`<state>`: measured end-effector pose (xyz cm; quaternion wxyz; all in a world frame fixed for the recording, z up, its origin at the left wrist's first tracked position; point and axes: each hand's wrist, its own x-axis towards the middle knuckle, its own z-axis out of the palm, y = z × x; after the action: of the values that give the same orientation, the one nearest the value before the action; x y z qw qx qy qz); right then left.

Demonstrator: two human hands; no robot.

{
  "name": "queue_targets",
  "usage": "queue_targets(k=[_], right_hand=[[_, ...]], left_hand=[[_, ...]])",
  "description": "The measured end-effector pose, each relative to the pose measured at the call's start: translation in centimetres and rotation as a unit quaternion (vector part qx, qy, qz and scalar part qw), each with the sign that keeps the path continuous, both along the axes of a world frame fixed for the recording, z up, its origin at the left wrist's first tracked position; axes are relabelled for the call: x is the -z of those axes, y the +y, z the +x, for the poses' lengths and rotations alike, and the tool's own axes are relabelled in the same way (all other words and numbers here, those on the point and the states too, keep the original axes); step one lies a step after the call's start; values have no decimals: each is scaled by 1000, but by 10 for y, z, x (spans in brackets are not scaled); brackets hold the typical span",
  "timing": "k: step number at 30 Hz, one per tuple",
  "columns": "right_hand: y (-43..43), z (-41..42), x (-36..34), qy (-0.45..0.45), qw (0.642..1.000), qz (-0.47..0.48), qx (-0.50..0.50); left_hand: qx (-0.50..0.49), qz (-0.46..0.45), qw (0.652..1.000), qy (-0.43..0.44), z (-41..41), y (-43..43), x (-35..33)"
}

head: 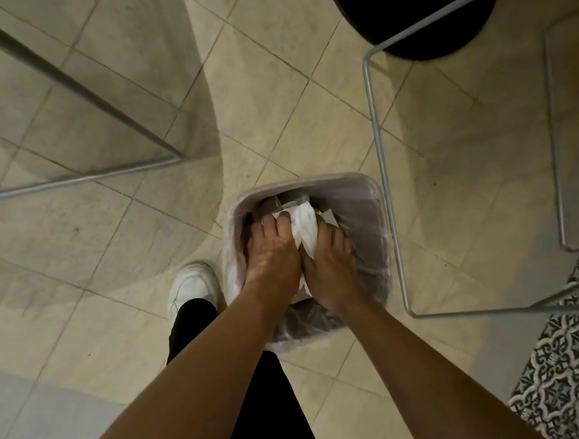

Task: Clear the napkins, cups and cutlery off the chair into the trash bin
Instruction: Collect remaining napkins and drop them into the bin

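Observation:
A square trash bin [368, 194] lined with a clear plastic bag stands on the tiled floor right below me. Both hands are pressed together over its opening. My left hand [272, 254] and my right hand [328, 268] squeeze a bundle of white napkins [305, 228] between them, just above or inside the bin mouth. The white paper sticks out past my fingertips and between my palms. Anything else inside the bundle is hidden. Dark contents show deep in the bin.
A chair with a black round seat [414, 11] and thin metal frame [385, 179] stands close to the bin's right. Another metal frame [85, 177] lies at the left. A patterned black-and-white fabric [568, 365] is at the lower right. My white shoe [192, 286] is beside the bin.

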<state>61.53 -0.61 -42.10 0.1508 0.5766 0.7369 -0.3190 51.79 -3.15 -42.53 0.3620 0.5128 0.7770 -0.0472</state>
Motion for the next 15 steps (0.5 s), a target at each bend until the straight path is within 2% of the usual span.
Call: queue_targets(k=[3, 7, 10, 15], right_hand=[[3, 2, -1, -2, 999, -30, 13], [8, -4, -12, 28, 994, -70, 84], [10, -8, -28, 63, 989, -71, 111], [11, -10, -61, 53, 989, -70, 120]], left_hand=[[9, 0, 1000, -18, 0, -1, 0], [-35, 21, 999, -25, -2, -1, -10], [-12, 49, 998, -21, -5, 1, -25], [-105, 70, 986, -108, -20, -1, -64]])
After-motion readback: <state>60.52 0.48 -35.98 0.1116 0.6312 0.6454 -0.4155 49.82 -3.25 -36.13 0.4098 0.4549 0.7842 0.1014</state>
